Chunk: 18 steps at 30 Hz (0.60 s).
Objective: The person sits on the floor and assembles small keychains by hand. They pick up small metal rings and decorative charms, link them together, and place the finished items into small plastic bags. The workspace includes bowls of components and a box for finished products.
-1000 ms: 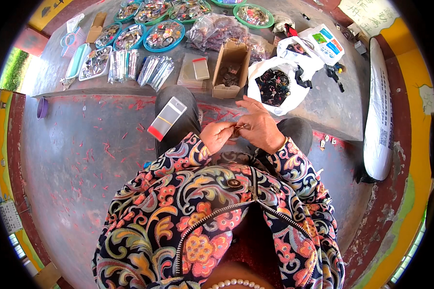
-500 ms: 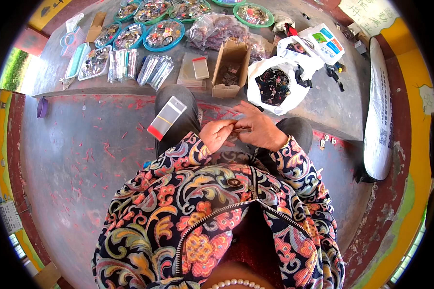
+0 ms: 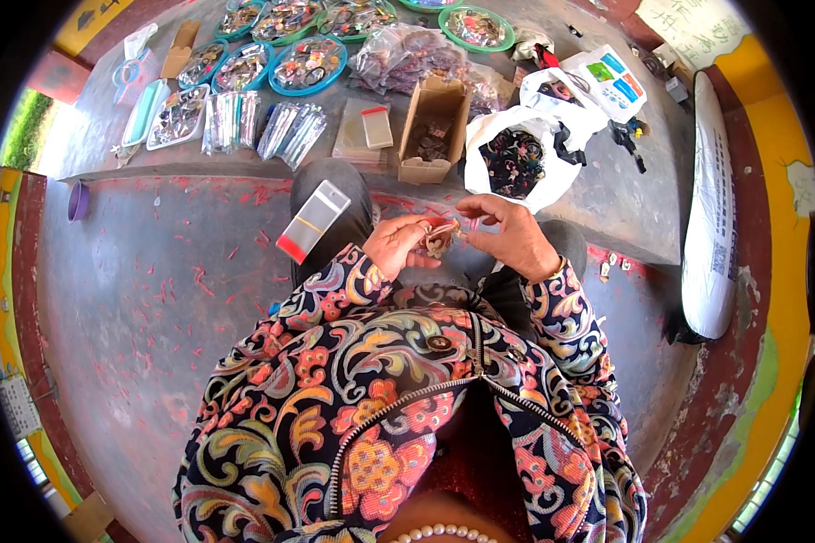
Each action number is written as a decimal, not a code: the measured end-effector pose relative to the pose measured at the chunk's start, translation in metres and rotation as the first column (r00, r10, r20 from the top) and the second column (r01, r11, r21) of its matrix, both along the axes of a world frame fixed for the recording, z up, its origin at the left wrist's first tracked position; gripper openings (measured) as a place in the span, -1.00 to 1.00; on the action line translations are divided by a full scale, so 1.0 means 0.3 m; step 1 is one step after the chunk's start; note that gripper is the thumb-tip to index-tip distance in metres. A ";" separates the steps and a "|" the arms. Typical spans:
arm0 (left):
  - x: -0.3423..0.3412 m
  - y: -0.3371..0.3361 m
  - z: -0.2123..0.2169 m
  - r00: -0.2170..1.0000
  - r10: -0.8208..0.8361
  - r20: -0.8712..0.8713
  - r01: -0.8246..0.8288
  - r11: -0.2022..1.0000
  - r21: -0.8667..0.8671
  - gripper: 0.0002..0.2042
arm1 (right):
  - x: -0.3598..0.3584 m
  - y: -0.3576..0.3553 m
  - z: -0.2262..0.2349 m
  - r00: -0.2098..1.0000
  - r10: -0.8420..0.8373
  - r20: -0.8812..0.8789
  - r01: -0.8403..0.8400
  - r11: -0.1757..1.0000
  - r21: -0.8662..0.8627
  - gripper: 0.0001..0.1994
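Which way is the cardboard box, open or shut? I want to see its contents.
Open: the cardboard box has its top flaps spread apart, and small dark pieces show inside on its floor.

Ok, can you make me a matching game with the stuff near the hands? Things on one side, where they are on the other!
Things:
1. small clear packet with a red edge
2. open cardboard box
3. white plastic bag
4. small brownish piece

Places:
A. pinched between both hands
B. lying on the person's left knee
C. on the raised ledge, right of the cardboard box
D. on the raised ledge, left of the white bag

Pairs: 1-B, 2-D, 3-C, 4-A
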<state>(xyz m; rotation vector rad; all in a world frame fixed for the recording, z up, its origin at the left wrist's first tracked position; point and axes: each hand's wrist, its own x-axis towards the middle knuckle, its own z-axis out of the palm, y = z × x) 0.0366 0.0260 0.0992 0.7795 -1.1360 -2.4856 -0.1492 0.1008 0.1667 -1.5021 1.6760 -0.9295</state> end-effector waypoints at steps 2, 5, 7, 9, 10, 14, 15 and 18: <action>-0.006 -0.001 0.011 1.000 0.006 -0.013 -0.006 1.000 0.001 -0.67 | -0.010 0.009 -0.017 0.996 -0.082 0.017 0.079 0.987 0.137 -0.71; -0.002 0.005 0.014 1.000 0.026 0.000 -0.026 0.999 -0.038 -0.67 | 0.013 0.014 -0.018 0.996 -0.084 0.024 0.080 0.987 0.138 -0.76; -0.007 0.008 0.005 1.000 0.018 0.004 -0.018 0.998 -0.053 -0.66 | 0.022 0.009 -0.017 0.996 -0.092 0.012 0.089 0.987 0.137 -0.79; -0.007 0.011 0.001 1.000 0.000 0.007 0.000 0.999 -0.046 -0.66 | 0.030 0.006 -0.012 0.996 -0.091 -0.007 0.092 0.988 0.126 -0.82; -0.006 0.010 0.001 1.000 -0.002 0.009 0.002 0.999 -0.042 -0.67 | 0.034 0.006 -0.004 0.996 -0.088 -0.019 0.090 0.989 0.116 -0.84; -0.002 0.006 -0.010 0.999 0.008 0.051 -0.010 1.000 0.025 -0.67 | 0.041 0.012 -0.017 0.991 -0.048 -0.126 0.037 0.996 -0.086 -0.85; -0.006 0.004 -0.006 0.998 0.012 0.069 -0.016 0.998 0.055 -0.68 | 0.037 0.010 -0.022 0.962 -0.019 -0.274 -0.038 0.979 -0.199 -0.83; -0.009 0.002 0.026 0.998 0.040 0.055 -0.047 0.989 0.139 -0.70 | 0.029 0.004 -0.027 0.801 -0.032 -0.598 -0.274 0.869 -0.412 -0.77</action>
